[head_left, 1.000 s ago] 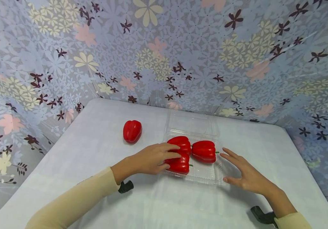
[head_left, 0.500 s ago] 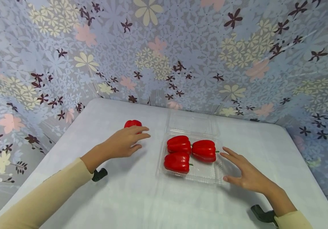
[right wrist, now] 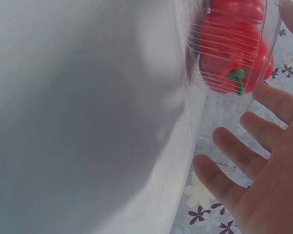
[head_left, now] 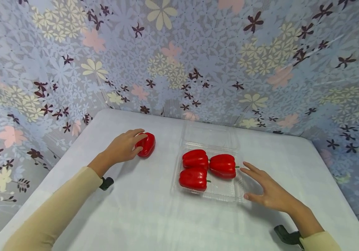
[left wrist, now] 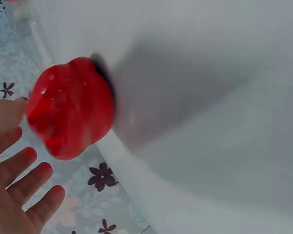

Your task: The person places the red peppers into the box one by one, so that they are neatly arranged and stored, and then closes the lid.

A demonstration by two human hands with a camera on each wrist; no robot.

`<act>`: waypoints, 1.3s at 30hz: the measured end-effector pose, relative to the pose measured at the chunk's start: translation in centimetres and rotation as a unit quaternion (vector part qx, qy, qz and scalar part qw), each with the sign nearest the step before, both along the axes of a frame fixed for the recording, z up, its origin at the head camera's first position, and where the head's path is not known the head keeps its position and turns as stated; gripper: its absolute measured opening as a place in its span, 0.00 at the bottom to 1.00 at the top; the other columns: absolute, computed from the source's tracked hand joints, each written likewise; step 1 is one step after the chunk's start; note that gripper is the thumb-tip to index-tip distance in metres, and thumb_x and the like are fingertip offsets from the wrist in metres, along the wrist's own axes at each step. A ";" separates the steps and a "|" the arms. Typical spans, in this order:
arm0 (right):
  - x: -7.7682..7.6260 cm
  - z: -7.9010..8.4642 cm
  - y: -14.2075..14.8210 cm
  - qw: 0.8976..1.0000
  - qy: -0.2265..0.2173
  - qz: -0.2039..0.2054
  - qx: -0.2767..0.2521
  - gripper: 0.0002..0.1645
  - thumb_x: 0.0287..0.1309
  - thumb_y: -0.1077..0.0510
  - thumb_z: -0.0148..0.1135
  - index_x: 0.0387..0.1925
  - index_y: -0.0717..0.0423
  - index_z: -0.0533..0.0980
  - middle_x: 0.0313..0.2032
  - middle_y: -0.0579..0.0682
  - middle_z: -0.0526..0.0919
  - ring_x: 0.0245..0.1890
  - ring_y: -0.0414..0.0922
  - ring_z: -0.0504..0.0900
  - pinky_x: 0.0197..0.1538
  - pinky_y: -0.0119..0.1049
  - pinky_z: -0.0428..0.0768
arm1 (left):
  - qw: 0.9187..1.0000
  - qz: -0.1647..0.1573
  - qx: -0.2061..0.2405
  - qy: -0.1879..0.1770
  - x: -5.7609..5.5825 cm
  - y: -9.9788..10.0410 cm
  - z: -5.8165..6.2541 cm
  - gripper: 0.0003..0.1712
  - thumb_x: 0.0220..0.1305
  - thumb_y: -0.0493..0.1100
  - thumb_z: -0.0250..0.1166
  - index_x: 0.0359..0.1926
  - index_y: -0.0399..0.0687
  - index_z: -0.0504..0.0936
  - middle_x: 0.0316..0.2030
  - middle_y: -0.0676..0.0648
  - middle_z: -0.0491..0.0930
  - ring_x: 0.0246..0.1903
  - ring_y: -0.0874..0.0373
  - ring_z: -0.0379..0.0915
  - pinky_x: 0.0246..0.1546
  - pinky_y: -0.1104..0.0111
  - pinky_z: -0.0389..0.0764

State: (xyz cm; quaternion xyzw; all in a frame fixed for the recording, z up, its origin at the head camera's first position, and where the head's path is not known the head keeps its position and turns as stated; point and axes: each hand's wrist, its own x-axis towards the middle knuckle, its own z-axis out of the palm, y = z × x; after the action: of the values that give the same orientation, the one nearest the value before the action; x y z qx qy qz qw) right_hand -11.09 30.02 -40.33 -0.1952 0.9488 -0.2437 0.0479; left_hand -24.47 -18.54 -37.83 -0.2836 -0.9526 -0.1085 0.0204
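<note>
A red bell pepper lies on the white table, left of the clear plastic container. My left hand reaches over its left side. In the left wrist view the fingers are spread, and the thumb is close beside the pepper; I cannot tell whether they touch. Inside the container lie a back bell pepper, a front one and a right one with a green stem. My right hand, fingers apart and holding nothing, is at the container's right side.
The container's clear lid lies folded back behind it, near the far edge of the white-covered table. A flowered cloth hangs behind the table. Dark wrist mounts sit under both forearms.
My left hand has left the front pepper in the container and moved left to the lone pepper on the table. The right hand stays put.
</note>
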 end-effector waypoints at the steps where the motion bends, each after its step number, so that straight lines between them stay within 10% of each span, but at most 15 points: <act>1: 0.0 0.0 0.0 1.000 0.000 0.000 0.001 0.47 0.50 0.49 0.71 0.70 0.56 0.65 0.74 0.62 0.59 0.70 0.68 0.61 0.58 0.80 0.64 | 1.000 0.008 -0.001 -0.006 -0.1 0.0 -0.2 0.34 0.61 0.46 0.69 0.67 0.46 0.71 0.69 0.39 0.68 0.67 0.40 0.67 0.58 0.46 0.80; 14: -0.1 -0.4 0.1 1.000 0.002 0.008 -0.015 0.47 0.50 0.50 0.72 0.70 0.56 0.65 0.74 0.63 0.59 0.70 0.67 0.61 0.58 0.79 0.64 | 0.996 0.075 0.000 -0.044 -1.2 2.0 -1.8 0.43 0.57 0.50 0.70 0.70 0.46 0.64 0.69 0.39 0.66 0.67 0.41 0.63 0.52 0.45 0.83; 39: -0.1 -0.4 0.3 1.000 0.008 0.002 -0.011 0.47 0.50 0.50 0.72 0.70 0.55 0.65 0.74 0.61 0.59 0.70 0.67 0.61 0.58 0.79 0.64 | 0.992 0.007 0.061 -0.106 -2.1 -0.2 -1.2 0.40 0.56 0.36 0.71 0.70 0.50 0.66 0.70 0.40 0.64 0.67 0.38 0.63 0.56 0.45 0.80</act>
State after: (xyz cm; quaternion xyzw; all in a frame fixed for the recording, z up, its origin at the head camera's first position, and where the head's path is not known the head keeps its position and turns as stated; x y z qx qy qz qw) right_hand -11.19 30.28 -40.74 -0.1996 0.9460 -0.2524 0.0389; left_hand -26.61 -18.74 -39.01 -0.2622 -0.9428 -0.1961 -0.0628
